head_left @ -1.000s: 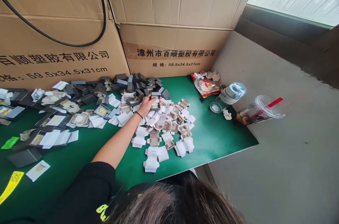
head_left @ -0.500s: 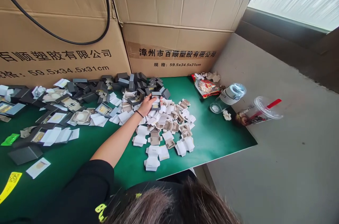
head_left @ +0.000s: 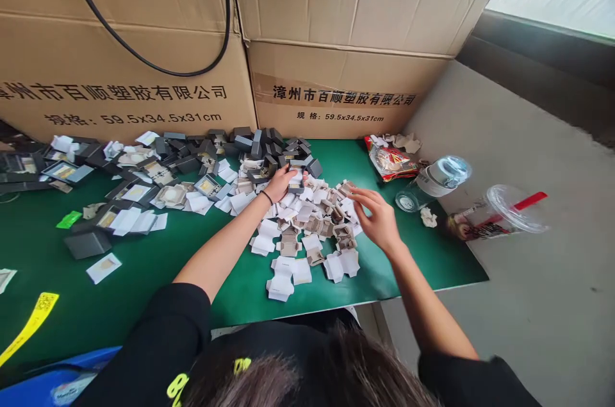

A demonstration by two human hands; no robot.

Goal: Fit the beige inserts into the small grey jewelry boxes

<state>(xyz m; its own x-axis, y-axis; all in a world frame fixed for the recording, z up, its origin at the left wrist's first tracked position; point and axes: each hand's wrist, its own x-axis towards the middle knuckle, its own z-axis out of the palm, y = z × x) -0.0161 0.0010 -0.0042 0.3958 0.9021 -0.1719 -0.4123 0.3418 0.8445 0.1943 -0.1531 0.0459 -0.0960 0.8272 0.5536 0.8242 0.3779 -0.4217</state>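
My left hand [head_left: 281, 184], with a dark band at the wrist, holds a small dark box [head_left: 296, 177] upright over the pile. White paper shows inside the box. My right hand [head_left: 377, 213] is over the right edge of the folded card inserts [head_left: 307, 208], its fingers apart and its fingertips close to a brown-grey insert [head_left: 344, 189]. Whether the fingertips touch it is unclear. Many dark boxes [head_left: 192, 163] lie heaped behind and to the left of my left hand, some open with gold-coloured pieces inside.
Large cardboard cartons [head_left: 336, 80] stand along the back. At the right are a red snack bag [head_left: 389, 160], a clear bottle [head_left: 432, 182] and a plastic cup [head_left: 500, 215] with a red straw. A yellow strip [head_left: 33, 323] and a blue container [head_left: 62, 381] are at the lower left.
My right hand has come into view from the lower right and reached the inserts. My left hand still holds the box. The camera view has turned somewhat to the left.
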